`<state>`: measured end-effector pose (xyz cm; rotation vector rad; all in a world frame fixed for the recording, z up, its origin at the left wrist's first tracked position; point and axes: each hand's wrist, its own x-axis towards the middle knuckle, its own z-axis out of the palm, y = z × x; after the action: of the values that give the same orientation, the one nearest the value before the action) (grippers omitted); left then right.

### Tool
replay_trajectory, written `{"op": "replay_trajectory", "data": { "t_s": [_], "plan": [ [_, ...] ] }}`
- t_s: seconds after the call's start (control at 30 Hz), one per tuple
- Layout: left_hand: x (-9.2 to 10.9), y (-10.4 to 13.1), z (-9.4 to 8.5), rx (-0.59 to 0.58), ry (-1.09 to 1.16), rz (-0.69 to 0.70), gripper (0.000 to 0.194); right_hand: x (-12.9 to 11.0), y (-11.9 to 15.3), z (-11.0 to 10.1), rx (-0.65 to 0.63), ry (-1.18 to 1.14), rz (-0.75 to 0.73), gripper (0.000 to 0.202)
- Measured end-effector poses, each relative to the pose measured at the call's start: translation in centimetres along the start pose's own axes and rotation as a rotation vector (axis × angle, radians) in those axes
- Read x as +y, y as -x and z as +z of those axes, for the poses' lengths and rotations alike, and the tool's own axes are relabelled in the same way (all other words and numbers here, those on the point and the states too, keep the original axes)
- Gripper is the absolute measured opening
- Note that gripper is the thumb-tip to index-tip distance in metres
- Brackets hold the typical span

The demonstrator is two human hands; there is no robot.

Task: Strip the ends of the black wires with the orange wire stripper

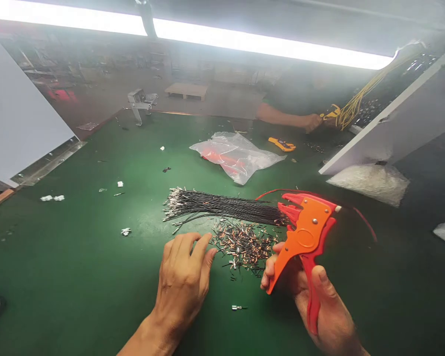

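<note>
Green tabletop (81, 277), one stripper (304, 231) in right hand (330, 311), one wire bundle (226, 205)

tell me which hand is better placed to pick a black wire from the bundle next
Left, probably. The left hand appears empty and sits close to the black wire bundle, while the right hand has its grip around the orange-and-red wire stripper.

On the table (77, 277), a heap of scraps (244, 242) lies between my left hand (183, 277) and my right hand (333, 314), which has the pliers (311, 222) in it. The wires (226, 205) lie just behind the heap, a bag (237, 153) behind them. Right of the bag lies a tool (282, 144), perhaps more pliers; a bracket (140, 105) stands at the far left corner.
</note>
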<state>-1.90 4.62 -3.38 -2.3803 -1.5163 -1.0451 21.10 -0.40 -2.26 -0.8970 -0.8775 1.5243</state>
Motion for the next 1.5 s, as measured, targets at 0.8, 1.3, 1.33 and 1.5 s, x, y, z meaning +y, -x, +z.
{"op": "replay_trajectory", "data": {
  "t_s": [0.8,1.3,1.33,1.5],
  "plan": [
    [0.1,0.5,0.5,-0.441,0.282,-0.016,0.013,0.9,-0.8,0.5,-0.261,0.179,0.002,0.031],
    [0.2,1.6,1.8,-0.317,0.365,-0.114,0.025,2.4,-1.6,-0.5,-0.239,0.240,-0.009,0.029],
    [0.2,1.6,1.8,-0.300,0.382,-0.118,0.025,2.3,-1.5,-0.4,-0.239,0.230,-0.008,0.028],
    [0.2,1.0,1.4,-0.180,0.435,-0.209,0.024,3.0,-0.2,0.8,-0.217,0.073,0.132,0.036]
  ]
}}
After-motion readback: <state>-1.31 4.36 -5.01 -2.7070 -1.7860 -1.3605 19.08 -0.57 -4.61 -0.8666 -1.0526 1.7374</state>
